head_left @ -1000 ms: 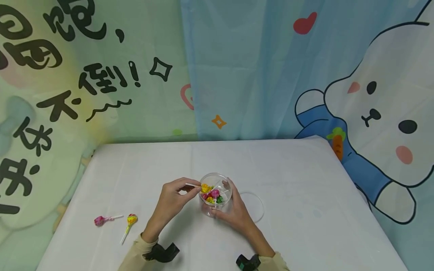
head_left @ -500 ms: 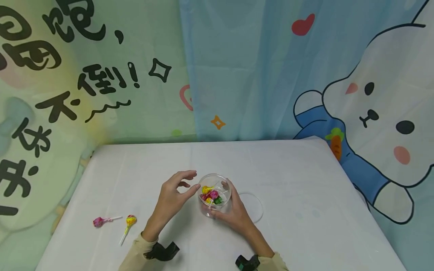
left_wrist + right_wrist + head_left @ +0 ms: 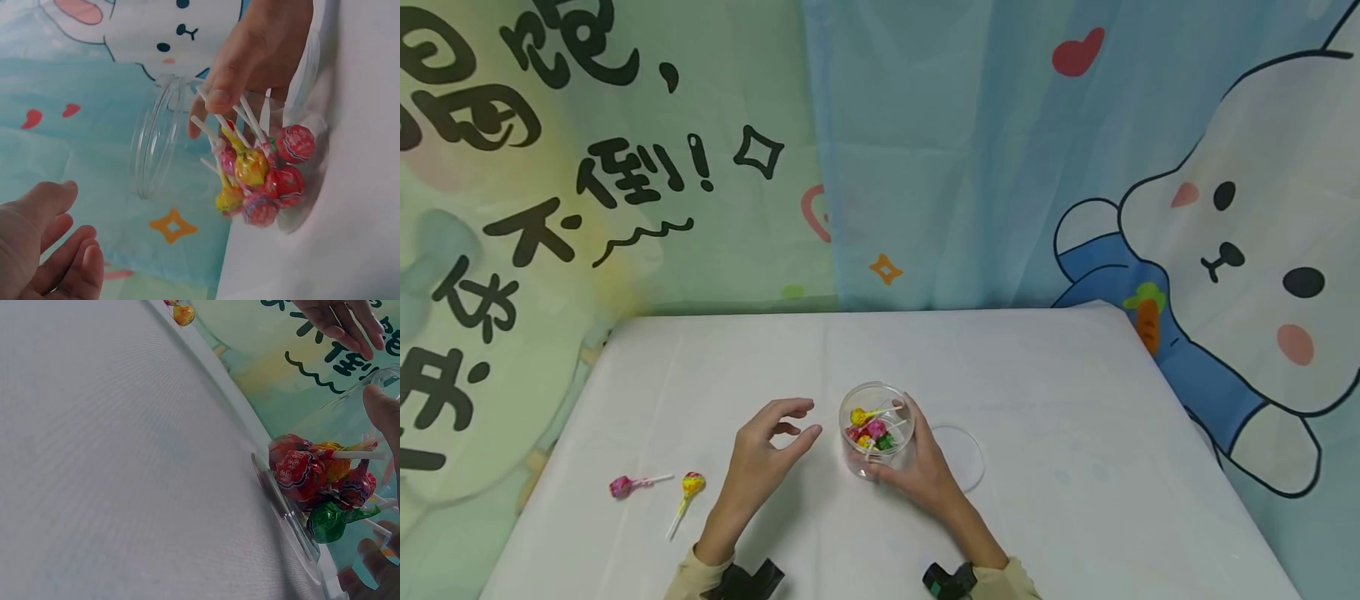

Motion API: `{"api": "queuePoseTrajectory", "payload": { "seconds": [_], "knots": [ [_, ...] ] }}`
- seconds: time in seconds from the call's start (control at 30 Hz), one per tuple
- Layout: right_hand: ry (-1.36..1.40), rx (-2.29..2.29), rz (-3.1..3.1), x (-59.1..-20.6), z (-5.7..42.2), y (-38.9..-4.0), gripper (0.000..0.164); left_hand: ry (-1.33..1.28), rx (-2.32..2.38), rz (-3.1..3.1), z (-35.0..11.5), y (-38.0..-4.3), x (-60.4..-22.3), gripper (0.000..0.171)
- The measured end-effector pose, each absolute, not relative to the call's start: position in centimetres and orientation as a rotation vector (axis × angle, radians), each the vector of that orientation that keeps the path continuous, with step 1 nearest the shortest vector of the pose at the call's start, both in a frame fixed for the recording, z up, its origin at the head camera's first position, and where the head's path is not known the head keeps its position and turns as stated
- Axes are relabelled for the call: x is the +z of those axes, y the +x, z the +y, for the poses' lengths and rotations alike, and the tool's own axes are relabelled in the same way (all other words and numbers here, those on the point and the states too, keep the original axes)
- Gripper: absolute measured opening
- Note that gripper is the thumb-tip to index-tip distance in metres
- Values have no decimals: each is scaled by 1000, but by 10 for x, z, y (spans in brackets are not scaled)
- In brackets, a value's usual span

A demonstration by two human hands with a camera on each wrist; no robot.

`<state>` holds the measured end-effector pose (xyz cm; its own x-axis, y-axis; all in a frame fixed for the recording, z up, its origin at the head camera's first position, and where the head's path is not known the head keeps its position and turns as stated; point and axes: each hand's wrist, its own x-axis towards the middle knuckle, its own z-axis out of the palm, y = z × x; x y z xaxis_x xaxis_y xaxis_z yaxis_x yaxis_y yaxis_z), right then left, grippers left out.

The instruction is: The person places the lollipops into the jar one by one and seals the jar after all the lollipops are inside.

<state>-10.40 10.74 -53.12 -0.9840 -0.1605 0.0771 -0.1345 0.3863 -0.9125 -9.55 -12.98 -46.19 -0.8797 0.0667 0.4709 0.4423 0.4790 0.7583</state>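
Observation:
A clear plastic jar [image 3: 854, 463] stands upright on the white table, its mouth uncovered. Inside lie several wrapped lollipops, among them a yellow one [image 3: 858, 417] and a green one [image 3: 326, 523]; white sticks point up toward the mouth. My right hand [image 3: 925, 467] grips the jar's right side, thumb in front and fingers behind. Left of the jar, my left hand [image 3: 763, 454] hovers apart from it, fingers loosely bent, thumb and fingertips separated, holding nothing. Farther left on the table are a pink lollipop [image 3: 621, 487] and a yellow-and-red lollipop [image 3: 692, 483].
A round, clear lid-like disc with a pale rim [image 3: 982, 467] lies right of the jar, partly behind my right hand. The white-covered table [image 3: 1075, 433] meets a printed curtain [image 3: 925, 167] at its back edge. Black cameras are strapped to both wrists.
My left hand has let go of a yellow lollipop, which now lies inside the jar, and has drawn back to the left. The right hand keeps its hold on the jar.

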Motion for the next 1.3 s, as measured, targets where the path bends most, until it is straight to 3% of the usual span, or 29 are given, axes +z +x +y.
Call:
{"api": "queuePoseTrajectory", "payload": {
  "seconds": [0.87, 1.1, 1.3],
  "knots": [
    [-299, -1728, 2582, -533, 110, -106, 106, 34, -1474, -2308, -191, -33, -490, 30],
    [-295, -1735, 2569, -535, 110, -107, 106, 212, -1248, -2350, -219, -26, -491, 24],
    [-316, -1749, 2563, -536, 109, -108, 106, 352, -587, -2414, -250, -23, -500, 20]
  ]
}}
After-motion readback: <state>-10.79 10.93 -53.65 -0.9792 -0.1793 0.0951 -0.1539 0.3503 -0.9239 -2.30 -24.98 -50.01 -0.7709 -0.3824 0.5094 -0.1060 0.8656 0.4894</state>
